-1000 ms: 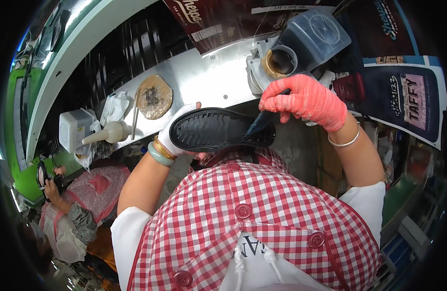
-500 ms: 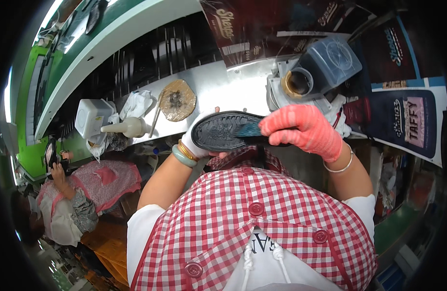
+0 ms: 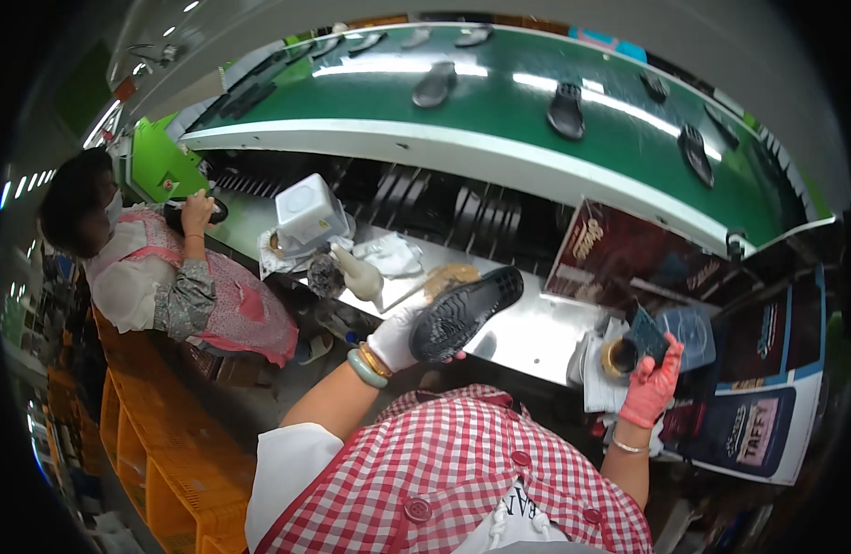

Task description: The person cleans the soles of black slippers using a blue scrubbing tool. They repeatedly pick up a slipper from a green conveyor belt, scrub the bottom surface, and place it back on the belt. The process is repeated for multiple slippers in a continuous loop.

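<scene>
My left hand (image 3: 395, 340), in a white glove, is closed around the heel or toe end of a black shoe sole (image 3: 467, 314), tilted up toward the right. Its ridged inner face shows and looks wet in part. In a coral glove, my right hand (image 3: 651, 386) grips a flat teal brush (image 3: 648, 331), raised beside the sole's far right. The brush is just over a round pot with a tan rim (image 3: 619, 356) and dark inside; whether they touch I cannot tell.
Behind the metal bench (image 3: 527, 346) runs a green conveyor (image 3: 499, 102) carrying several dark soles. A white jug (image 3: 309, 210), squeeze bottle (image 3: 358, 275) and crumpled cloth (image 3: 390, 254) stand left. A clear container (image 3: 689, 337) is at right. A co-worker (image 3: 181, 277) and orange crates (image 3: 167, 462) are at left.
My right hand has left the sole and moved right to the pot, brush in hand. The sole in my left hand has turned, its far end now pointing up. The view has swung up and left.
</scene>
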`<state>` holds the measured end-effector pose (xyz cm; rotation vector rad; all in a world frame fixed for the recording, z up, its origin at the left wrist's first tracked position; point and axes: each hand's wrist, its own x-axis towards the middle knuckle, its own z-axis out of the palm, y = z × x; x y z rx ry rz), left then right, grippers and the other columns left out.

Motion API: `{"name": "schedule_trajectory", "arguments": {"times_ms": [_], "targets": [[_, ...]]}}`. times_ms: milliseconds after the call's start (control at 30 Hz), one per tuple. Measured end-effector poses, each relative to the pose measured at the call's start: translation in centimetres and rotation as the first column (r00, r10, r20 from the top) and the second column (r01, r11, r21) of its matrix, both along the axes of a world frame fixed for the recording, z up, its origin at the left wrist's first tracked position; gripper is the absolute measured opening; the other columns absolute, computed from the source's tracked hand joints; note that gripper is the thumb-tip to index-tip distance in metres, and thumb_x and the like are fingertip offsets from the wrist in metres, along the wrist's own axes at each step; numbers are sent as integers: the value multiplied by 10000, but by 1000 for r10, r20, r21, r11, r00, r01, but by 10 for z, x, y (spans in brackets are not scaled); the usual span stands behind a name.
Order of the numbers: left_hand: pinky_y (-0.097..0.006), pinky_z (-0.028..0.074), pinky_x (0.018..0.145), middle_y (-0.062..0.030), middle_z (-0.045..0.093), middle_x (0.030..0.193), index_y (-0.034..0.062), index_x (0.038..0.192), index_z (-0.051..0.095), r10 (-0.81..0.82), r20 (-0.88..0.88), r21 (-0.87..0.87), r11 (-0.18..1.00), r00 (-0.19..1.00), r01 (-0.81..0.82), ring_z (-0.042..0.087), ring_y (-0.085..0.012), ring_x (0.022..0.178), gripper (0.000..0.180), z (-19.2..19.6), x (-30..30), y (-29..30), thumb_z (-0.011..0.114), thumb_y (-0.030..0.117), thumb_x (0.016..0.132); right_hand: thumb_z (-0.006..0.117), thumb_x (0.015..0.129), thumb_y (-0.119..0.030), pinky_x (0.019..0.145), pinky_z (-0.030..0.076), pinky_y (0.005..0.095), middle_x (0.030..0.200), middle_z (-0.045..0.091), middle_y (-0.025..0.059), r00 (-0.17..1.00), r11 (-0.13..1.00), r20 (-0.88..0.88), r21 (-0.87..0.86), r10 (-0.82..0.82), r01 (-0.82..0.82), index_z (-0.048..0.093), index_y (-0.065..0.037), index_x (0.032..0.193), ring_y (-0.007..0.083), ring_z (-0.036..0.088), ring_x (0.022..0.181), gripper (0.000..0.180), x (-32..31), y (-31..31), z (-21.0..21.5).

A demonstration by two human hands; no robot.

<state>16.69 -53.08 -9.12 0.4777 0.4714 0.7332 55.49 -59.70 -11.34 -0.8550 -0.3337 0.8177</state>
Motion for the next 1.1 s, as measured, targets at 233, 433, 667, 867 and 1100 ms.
{"name": "schedule_trajectory", "arguments": {"times_ms": [233, 433, 667, 867, 1100], "targets": [[-438, 524, 694, -244, 566, 1100, 10, 1195, 503, 269, 211, 112, 948, 940, -297, 597, -384, 899, 564, 99, -99, 144, 376, 470, 894, 587, 891, -314, 349, 275, 142, 725, 514, -40, 989, 996, -119, -42, -84, 79, 531, -89, 1135, 34, 406, 443, 337, -23, 9, -20], [-424, 492, 698, -259, 436, 1237, -27, 1282, 323, 743, -73, 105, 669, 665, -736, 547, -400, 988, 604, 80, -185, 329, 291, 467, 935, 593, 887, -308, 385, 308, 137, 769, 544, -54, 992, 989, 4, -76, -130, 130, 567, -106, 1090, 23, 434, 512, 287, -95, 47, -10], [-398, 486, 765, -184, 619, 956, -15, 975, 572, 913, -2, 961, -111, -407, -254, 604, -342, 859, 264, 34, -359, 451, 493, 180, 815, 565, 905, -263, 392, 299, 132, 850, 550, -45, 970, 957, 16, -157, -243, 242, 519, -98, 1192, 26, 435, 524, 334, -145, 45, -26], [-382, 403, 921, -240, 551, 1111, -42, 1114, 521, 693, -340, 915, 401, -635, -52, 519, -380, 1038, 412, -13, -523, 564, 529, 135, 742, 575, 896, -250, 447, 260, 126, 932, 550, -69, 830, 771, 247, -309, -500, 557, 593, -142, 1112, 27, 447, 563, 242, -149, 21, -31], [-375, 361, 994, -267, 503, 1224, -53, 1217, 477, 560, -503, 756, 655, -659, -20, 473, -383, 1152, 565, -13, -597, 629, 563, 151, 697, 563, 891, -318, 410, 245, 136, 884, 580, -40, 610, 507, 456, -339, -648, 793, 604, -156, 1064, 25, 426, 524, 241, -146, 14, -9]]}}
